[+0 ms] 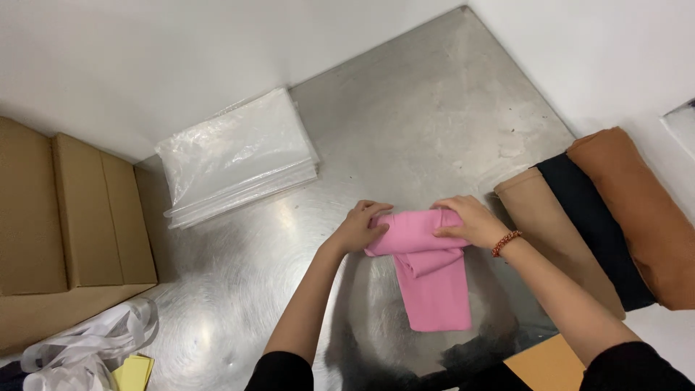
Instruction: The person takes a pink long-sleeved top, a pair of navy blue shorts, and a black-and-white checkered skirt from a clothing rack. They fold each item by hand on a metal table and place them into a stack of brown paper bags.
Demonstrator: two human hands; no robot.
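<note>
Folding is underway, I judge: both hands, left (358,226) and right (469,220), have fingers closed on the pink cloth's (427,268) rolled top near the worktop's (405,123) front edge. 3 rolls (601,217) lie along its right edge, bags (235,156) back-left.

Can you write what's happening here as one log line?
left hand: grips folded pink cloth | right hand: presses its top fold | surface: steel table | nearby: clear plastic bag stack
</note>
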